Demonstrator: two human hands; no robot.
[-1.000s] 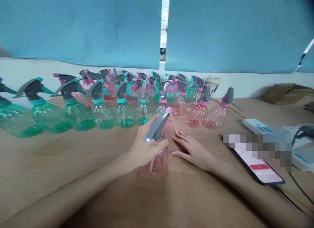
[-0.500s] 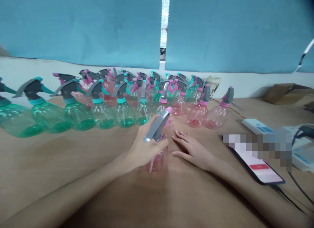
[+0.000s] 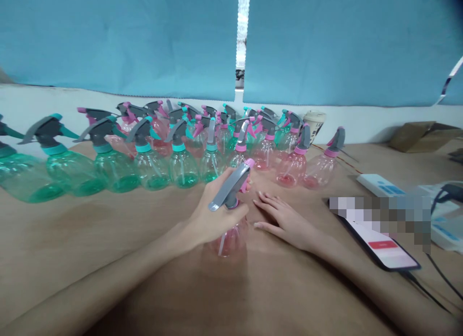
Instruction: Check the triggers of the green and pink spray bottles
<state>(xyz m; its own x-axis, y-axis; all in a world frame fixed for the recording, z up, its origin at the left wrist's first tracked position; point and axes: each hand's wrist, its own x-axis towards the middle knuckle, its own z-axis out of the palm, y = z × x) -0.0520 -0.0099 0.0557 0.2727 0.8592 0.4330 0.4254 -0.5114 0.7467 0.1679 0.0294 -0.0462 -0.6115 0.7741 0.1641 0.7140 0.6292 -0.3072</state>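
My left hand (image 3: 213, 208) is wrapped round the neck of a pink spray bottle (image 3: 229, 242) with a grey trigger head and pink nozzle. The bottle stands upright on the brown table (image 3: 152, 288), its nozzle turned away from me. Part of its body is hidden behind my hand. Just right of it, my right hand (image 3: 284, 218) lies flat on the table with the fingers stretched out, holding nothing. Beyond my hands stands a row of green spray bottles (image 3: 151, 169), with pink spray bottles (image 3: 291, 167) to the right.
More spray bottles crowd the back by the wall. A paper cup (image 3: 314, 124) stands behind them. At right lie a phone (image 3: 385, 251) with a cable, a white power strip (image 3: 379, 185) and a cardboard box (image 3: 415, 136). A blue curtain (image 3: 126, 42) hangs behind.
The trigger head of the held spray bottle has tipped very slightly to the left. My right hand and the other bottles look unmoved.
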